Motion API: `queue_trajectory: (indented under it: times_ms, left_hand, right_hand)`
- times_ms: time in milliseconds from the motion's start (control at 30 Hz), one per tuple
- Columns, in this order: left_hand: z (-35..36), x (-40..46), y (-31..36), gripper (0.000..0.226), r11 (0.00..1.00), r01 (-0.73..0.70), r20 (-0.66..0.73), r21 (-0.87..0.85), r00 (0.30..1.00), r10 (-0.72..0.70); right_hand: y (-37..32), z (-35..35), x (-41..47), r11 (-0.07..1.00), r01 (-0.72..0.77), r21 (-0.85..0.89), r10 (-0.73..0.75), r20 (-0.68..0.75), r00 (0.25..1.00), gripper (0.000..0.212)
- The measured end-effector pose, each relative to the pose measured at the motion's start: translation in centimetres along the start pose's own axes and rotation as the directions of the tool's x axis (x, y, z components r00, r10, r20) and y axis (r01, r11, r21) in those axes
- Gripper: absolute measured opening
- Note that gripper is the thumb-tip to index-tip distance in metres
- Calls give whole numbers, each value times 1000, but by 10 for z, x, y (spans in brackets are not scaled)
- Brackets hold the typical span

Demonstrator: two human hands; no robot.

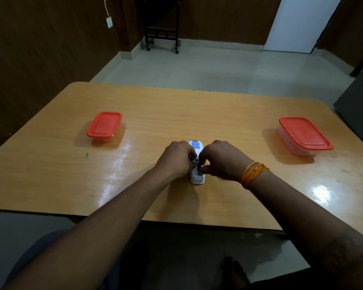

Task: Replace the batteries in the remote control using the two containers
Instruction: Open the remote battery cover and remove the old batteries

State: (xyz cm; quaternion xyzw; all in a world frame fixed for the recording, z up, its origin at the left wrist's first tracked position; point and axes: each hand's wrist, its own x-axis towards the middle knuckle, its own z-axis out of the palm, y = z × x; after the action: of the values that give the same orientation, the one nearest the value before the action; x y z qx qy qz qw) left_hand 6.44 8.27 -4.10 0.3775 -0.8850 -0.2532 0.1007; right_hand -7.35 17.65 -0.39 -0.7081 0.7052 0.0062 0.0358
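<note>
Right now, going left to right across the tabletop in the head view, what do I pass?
Left red-lidded container → left hand → remote control lying back-up between the hands → right hand → orange wrist thread → right red-lidded container. Both lids are on.

Both forearms are bare, with no sleeves in view. The right wrist carries several loops of orange thread (253, 173), wound loosely like a bracelet, one strand lighter than the rest. The left hand (175, 161) and its wrist wear nothing.
</note>
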Motion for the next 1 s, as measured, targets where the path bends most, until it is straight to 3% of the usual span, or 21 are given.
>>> queue_trajectory:
  times_ms: [300,500,633,1000]
  left_hand:
    - [-1,-1,-1,27,999,9,17,-48,1000,-9]
    - [-3,-5,0,33,998,25,0,-60,1000,-25]
    - [-3,-5,-2,36,998,23,-3,-60,1000,-24]
    - [-6,-4,-2,21,999,-16,14,-43,1000,17]
  right_hand:
    - [-2,-6,0,999,35,-37,-34,32,999,25]
    - [13,4,-4,995,-30,92,36,-64,997,24]
    - [18,7,-13,978,-74,196,84,-41,996,27]
    - [1,-13,8,996,73,47,-76,77,994,32]
